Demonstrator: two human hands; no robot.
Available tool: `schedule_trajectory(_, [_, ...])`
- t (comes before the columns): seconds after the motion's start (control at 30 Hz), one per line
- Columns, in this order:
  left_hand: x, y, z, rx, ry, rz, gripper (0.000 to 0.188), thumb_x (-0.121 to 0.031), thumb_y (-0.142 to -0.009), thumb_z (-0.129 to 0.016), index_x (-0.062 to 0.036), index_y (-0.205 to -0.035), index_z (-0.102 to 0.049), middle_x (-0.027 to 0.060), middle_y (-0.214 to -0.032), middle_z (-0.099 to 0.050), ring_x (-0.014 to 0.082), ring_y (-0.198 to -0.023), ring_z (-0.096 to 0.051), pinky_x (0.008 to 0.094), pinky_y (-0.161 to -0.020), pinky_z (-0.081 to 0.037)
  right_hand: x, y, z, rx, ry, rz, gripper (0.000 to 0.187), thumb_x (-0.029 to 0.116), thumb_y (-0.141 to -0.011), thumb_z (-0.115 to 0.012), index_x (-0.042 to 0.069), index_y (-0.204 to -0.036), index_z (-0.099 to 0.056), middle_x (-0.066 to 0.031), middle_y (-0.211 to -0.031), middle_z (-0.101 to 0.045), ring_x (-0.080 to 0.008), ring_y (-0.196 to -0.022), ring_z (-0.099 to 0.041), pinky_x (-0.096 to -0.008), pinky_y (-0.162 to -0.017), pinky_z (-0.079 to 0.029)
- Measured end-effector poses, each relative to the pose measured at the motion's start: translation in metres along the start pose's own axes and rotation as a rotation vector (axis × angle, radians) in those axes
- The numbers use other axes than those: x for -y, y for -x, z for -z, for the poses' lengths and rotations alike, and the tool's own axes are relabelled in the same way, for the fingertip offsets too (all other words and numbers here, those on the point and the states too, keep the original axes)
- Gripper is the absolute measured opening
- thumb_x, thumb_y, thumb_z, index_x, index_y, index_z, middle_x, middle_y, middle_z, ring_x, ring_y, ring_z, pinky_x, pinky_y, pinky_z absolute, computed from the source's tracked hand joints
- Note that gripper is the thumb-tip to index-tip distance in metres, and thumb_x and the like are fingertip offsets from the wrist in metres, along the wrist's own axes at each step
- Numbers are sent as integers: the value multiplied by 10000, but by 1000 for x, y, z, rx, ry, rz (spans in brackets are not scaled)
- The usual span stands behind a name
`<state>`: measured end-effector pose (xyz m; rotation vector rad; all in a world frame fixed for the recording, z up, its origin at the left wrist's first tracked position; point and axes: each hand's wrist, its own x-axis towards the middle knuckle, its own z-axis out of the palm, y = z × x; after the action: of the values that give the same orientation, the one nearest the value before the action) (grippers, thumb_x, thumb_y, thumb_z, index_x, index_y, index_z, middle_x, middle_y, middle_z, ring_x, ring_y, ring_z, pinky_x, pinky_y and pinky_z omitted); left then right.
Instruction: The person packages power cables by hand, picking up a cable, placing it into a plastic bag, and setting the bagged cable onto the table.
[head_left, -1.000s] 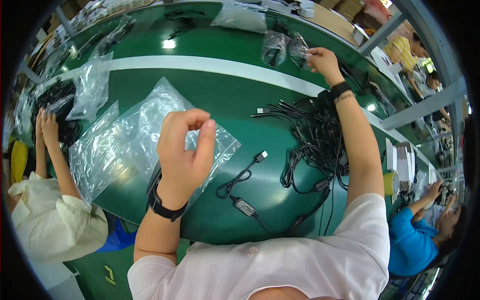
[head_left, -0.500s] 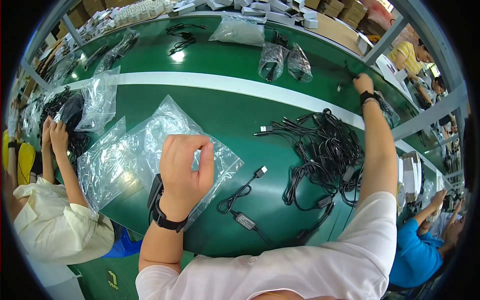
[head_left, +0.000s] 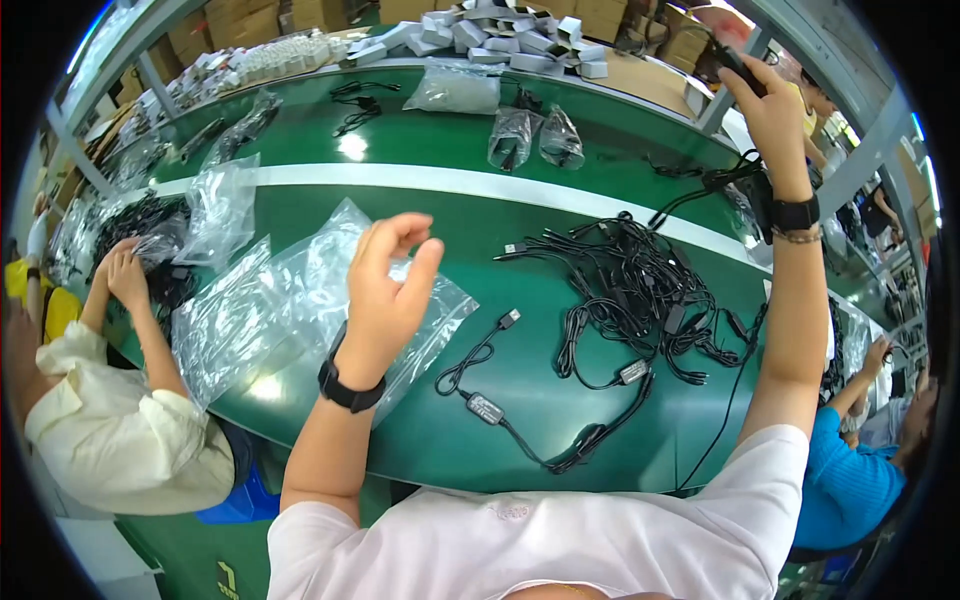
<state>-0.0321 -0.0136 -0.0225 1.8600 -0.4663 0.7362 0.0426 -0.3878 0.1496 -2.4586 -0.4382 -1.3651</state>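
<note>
- Since half a second ago our right hand (head_left: pixel 775 110) has risen from the far side of the belt to well above it, and a black cable (head_left: pixel 700 190) has come up with it; our left hand (head_left: pixel 390 290) has loosened from a near-closed pinch.
- Our right hand is closed around a small dark object, the fingers wrapped over it; we cannot tell exactly what that piece is, but the cable hangs down from the hand toward the pile.
- Our left hand is half spread and holds nothing, thumb and forefinger parted with the fingers curved, hovering over the clear plastic bags (head_left: pixel 290 300).
- The bags are thin, glossy and crinkled, lying flat and overlapping on the green conveyor belt (head_left: pixel 430 210), which is smooth and shiny with a white stripe (head_left: pixel 420 182) across it.
- The tangled cable pile (head_left: pixel 640 290) is a mass of thin black leads with plug ends, lying on the belt below and left of our right hand, well apart from it except for the raised cable.
- One single cable with an inline box (head_left: pixel 485 405) lies loosely looped just right of our left wrist.
- Two small bagged cables (head_left: pixel 535 138) lie beyond the stripe.
- Another person's hands (head_left: pixel 125 275) rest on a dark cable heap at the far left.
</note>
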Motion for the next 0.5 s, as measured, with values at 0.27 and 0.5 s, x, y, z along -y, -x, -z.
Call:
schedule_trajectory(0.27, [-58, -31, 12, -250, -280, -315, 644, -255, -666, -732, 7, -1177, -439, 165, -1163, -438, 329, -1065, -395, 409, -913, -311, 130, 16, -17, 225, -229, 325, 287, 66, -753, -643, 41, -1036, -607, -81, -831, -615, -147, -726, -563, -241, -664, -444])
schedule_trajectory(0.5, [-36, -35, 94, 4, -616, 66, 342, -175, -669, -637, -10, -969, -629, 168, -928, -624, 330, -890, -560, 365, -799, -439, 163, 48, -29, 186, -226, 372, 342, 10, -709, -646, 66, -1043, -599, -93, -703, -503, -198, -603, -472, -269, -572, -400])
